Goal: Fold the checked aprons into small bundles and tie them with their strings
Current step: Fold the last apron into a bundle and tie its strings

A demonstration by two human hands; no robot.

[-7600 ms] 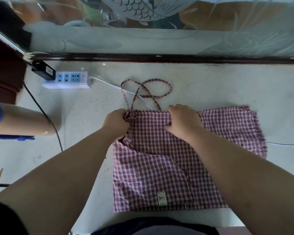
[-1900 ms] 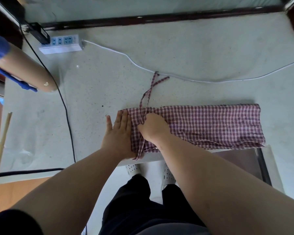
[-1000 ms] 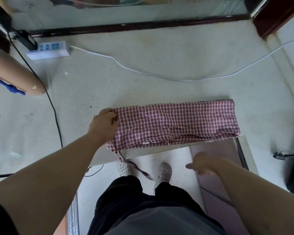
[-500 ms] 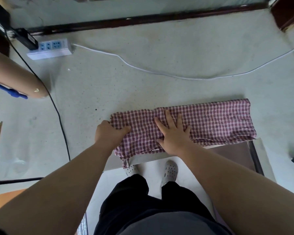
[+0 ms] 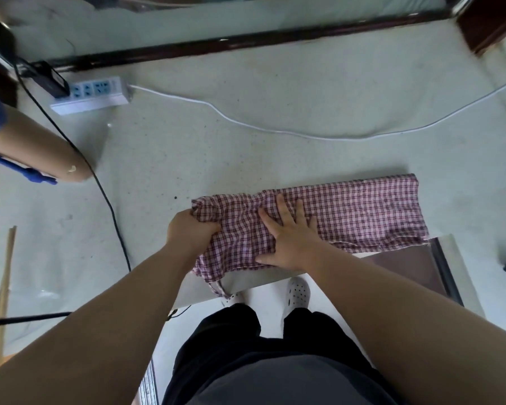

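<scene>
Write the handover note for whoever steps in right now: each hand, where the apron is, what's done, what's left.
Left hand grips the bunched left end of the checked apron.
Right hand lies flat, fingers spread, pressing the apron's middle.
The apron lies as a long folded strip along the near edge of the counter; one string hangs over that edge.
Done: folded to a strip.
Left: fold it into a small bundle, likely from the left end, then tie it with the strings.
</scene>
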